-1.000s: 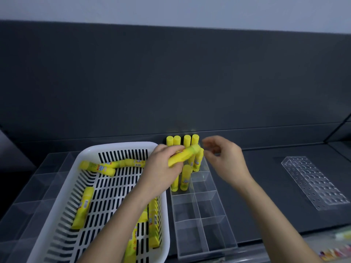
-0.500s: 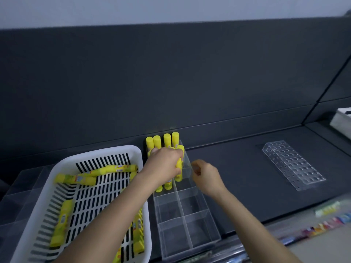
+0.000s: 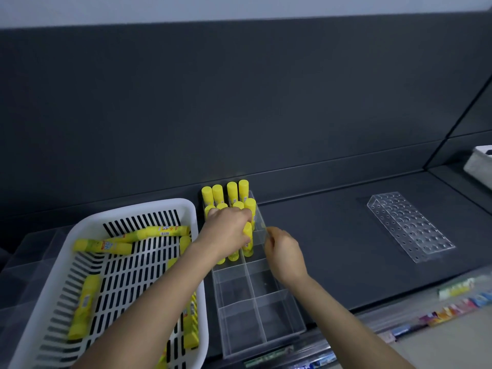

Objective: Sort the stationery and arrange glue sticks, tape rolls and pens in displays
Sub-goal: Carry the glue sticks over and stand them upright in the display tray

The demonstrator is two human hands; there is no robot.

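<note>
Taking the clear acrylic divided organizer [image 3: 255, 310] as the reference, its nearest compartments, two rows of two, stand empty; only the far end is stocked. Left of the organizer and touching its side, the white slotted basket [image 3: 53, 275] holds at least six loose yellow glue sticks [image 3: 102, 245] lying flat, so the glue-stick portion is judged roughly half done. No tape rolls or pens are seen in any display; packaged coloured items [image 3: 452, 310] lie along the near edge to the right of the organizer, too blurred to identify. The right hand [image 3: 283, 253] rests at the organizer's right wall, fingers loosely curled with thumb and forefinger at the rim, apparently steadying it; whether it pinches the wall cannot be told, and it carries nothing. The left hand [image 3: 226, 235] reaches over from the basket side into the stocked section, closed around a glue stick [image 3: 247, 239] held upright with its base at or near the compartment floor; release is judged not yet made. Beyond the left hand, two rows of upright glue sticks [image 3: 231, 191] fill the far end of the organizer against the dark back panel. Well right of the organizer, a clear perforated pen holder [image 3: 407, 225] lies unfilled on the dark shelf [image 3: 332, 235]; the pen stage remains outstanding.
</note>
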